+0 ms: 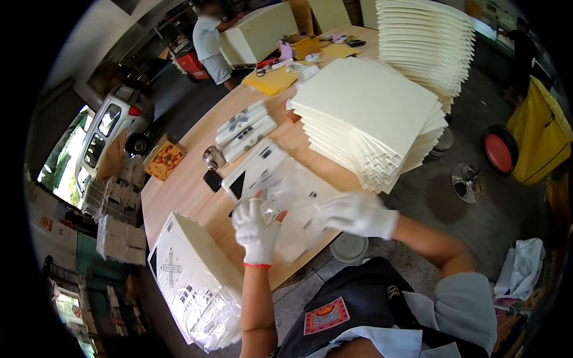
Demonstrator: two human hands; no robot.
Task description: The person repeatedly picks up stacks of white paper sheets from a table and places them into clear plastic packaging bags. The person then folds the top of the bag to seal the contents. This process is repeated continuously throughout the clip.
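In a white glove with bare fingertips, my left hand (pixel 255 230) pinches the edge of a clear printed plastic bag (pixel 292 197). The bag lies flat on the wooden table, over other bags with black print. My right hand (pixel 358 216), gloved as well, is at the bag's right side. Motion smears its fingers, so its grip does not show. Left of my left arm stands a stack of cream boards in printed plastic bags (pixel 188 280). Beyond my right hand rises a fanned pile of bare cream boards (pixel 370 101).
A taller board stack (pixel 424 42) stands at the back right. On the table (pixel 185 203) are two wrapped bundles (pixel 245 131), a phone (pixel 213 181), a metal tin (pixel 213 157), a fruit-patterned box (pixel 165 158) and scissors (pixel 261 72). A person (pixel 210 42) stands behind, beside a large white stack.
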